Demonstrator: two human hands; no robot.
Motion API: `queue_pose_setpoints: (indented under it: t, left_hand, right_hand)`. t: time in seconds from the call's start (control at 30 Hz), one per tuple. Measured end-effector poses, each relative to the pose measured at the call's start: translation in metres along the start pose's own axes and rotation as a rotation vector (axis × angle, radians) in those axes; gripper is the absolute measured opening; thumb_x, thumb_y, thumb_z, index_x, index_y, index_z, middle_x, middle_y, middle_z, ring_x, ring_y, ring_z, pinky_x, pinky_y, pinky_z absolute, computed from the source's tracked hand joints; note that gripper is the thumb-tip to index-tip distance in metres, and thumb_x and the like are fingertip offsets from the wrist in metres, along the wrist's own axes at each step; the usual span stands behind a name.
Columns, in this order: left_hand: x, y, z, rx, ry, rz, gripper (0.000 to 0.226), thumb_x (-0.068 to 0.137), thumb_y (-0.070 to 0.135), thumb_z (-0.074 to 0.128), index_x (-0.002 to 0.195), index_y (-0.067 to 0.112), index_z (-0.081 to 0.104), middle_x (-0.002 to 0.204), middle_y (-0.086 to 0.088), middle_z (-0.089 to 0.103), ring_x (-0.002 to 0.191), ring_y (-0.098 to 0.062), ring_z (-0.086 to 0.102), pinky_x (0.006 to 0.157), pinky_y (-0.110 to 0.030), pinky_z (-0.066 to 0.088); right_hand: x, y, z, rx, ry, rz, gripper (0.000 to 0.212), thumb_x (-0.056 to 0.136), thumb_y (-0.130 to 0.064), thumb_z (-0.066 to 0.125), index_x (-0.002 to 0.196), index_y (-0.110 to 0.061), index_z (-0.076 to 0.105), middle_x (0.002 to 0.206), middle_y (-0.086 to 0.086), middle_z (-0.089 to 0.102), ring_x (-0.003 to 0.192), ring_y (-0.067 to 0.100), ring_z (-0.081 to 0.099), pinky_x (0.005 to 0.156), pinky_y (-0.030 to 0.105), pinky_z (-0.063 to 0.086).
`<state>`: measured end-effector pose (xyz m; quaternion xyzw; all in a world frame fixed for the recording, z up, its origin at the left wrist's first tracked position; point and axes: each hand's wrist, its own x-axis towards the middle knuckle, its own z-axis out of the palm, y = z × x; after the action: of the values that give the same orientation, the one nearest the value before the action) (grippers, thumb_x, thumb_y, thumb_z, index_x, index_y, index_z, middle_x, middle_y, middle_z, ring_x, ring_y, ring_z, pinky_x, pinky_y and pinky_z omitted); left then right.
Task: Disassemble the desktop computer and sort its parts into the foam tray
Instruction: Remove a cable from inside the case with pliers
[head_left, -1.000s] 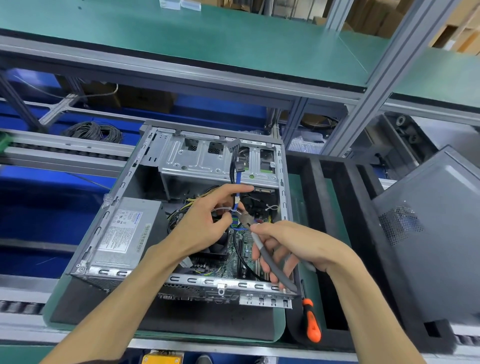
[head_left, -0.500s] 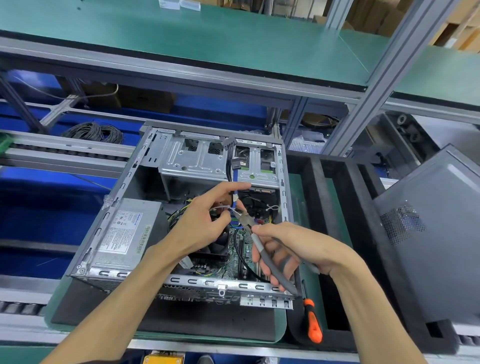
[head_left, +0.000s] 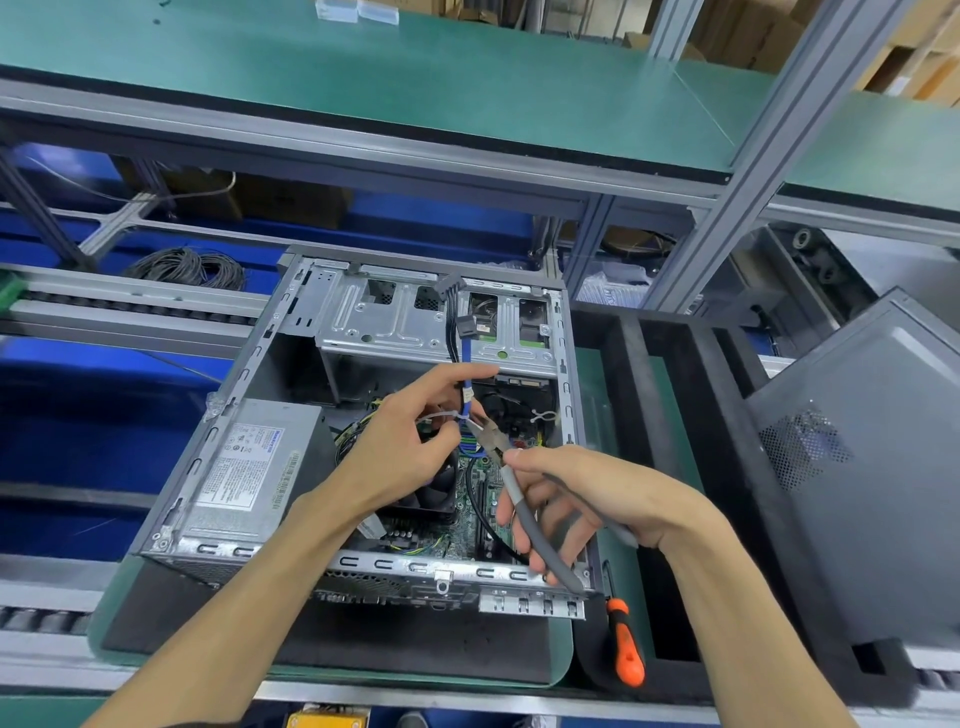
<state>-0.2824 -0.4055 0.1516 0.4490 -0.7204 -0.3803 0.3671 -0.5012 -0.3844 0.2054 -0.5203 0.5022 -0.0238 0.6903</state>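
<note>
The cable bundle inside the open computer case is light, soft and bends easily, so it needs support close to the cut; the white cable tie around it looks thin and stiff, and it will prob. snap at once when cut. The wires beside the tie are fragile, so the tool tip should bite only the tie. The left hand comes from below-left w/ wrist bent up, its grip pinching the blue cable and the tie's tail, index finger stretched above the bundle. The right hand comes from the right, its grip curled round the grey handles of the cutting pliers, handles a bit spread, nose just right of the left grip, touching the tie. The foam tray is farther right of both grips, w/ an orange screwdriver on its near edge.
</note>
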Motion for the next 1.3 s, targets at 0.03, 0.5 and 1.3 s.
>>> queue_pose_setpoints:
  t: [0.03, 0.5, 1.3]
  left_hand:
    - [0.000, 0.000, 0.000, 0.004, -0.001, -0.003, 0.063, 0.087, 0.010, 0.048, 0.142, 0.041, 0.046, 0.107, 0.011, 0.071, 0.101, -0.021, 0.064, 0.091, -0.048, 0.051]
    - [0.000, -0.003, 0.001, 0.051, -0.025, 0.064, 0.062, 0.086, 0.011, 0.045, 0.138, 0.044, 0.050, 0.100, 0.015, 0.070, 0.104, -0.013, 0.064, 0.084, -0.006, 0.039]
    - [-0.004, 0.006, 0.004, -0.006, 0.066, 0.094, 0.068, 0.088, -0.005, 0.053, 0.140, 0.039, 0.049, 0.106, 0.012, 0.072, 0.100, -0.013, 0.067, 0.082, -0.016, 0.048]
  right_hand:
    - [0.000, 0.000, 0.000, -0.005, 0.000, 0.002, 0.057, 0.098, -0.058, 0.044, 0.095, -0.008, 0.072, 0.083, 0.015, 0.071, 0.075, 0.033, 0.072, 0.066, 0.042, 0.063]
    - [0.002, 0.001, 0.008, -0.041, 0.073, -0.034, 0.050, 0.103, -0.051, 0.045, 0.082, -0.007, 0.059, 0.070, 0.015, 0.060, 0.055, 0.027, 0.060, 0.056, 0.036, 0.058]
    - [0.009, 0.016, 0.032, -0.075, 0.301, -0.085, 0.052, 0.101, -0.058, 0.045, 0.074, -0.014, 0.055, 0.060, 0.007, 0.060, 0.048, 0.027, 0.061, 0.049, 0.032, 0.052]
